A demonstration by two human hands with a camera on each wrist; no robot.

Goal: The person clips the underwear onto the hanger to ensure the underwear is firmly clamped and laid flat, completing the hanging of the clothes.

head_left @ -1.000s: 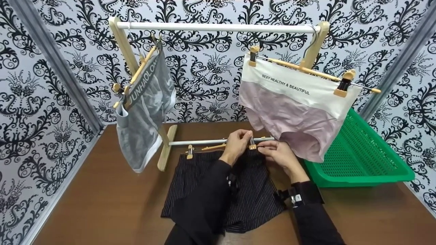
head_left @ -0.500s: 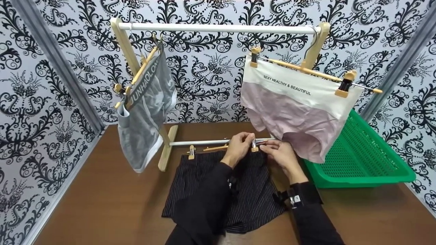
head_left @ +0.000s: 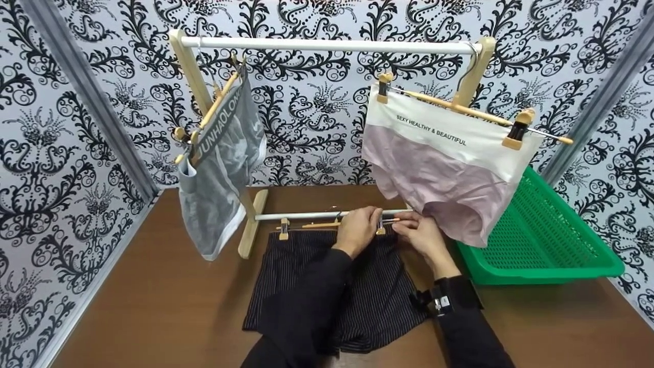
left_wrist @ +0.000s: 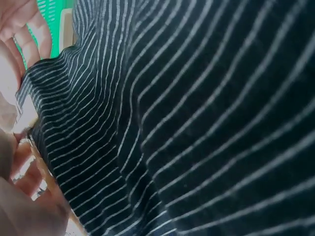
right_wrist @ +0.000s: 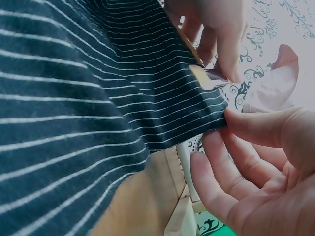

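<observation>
Black shorts with thin white stripes (head_left: 286, 276) lie on the table, waistband toward the rack. A clip hanger (head_left: 322, 225) runs along that waistband, and its left clip (head_left: 284, 230) sits on the fabric. My left hand (head_left: 357, 230) pinches the right clip (head_left: 380, 227), which grips the waistband near its right corner. In the right wrist view this clip's wooden pad (right_wrist: 201, 77) lies on the striped cloth. My right hand (head_left: 421, 235) pinches the waistband corner between thumb (right_wrist: 261, 125) and fingers, beside the hanger's right end. The left forearm covers part of the shorts.
A wooden rack with a white top bar (head_left: 327, 45) stands behind. Grey briefs (head_left: 222, 168) hang at its left; pink and white briefs (head_left: 439, 158) hang at its right, just above my right hand. A green basket (head_left: 552, 278) sits at the right on the brown table (head_left: 153, 286).
My left hand has lowered over the right clip, which shows less between its fingers than before. My right hand stays at the waistband corner with little movement.
</observation>
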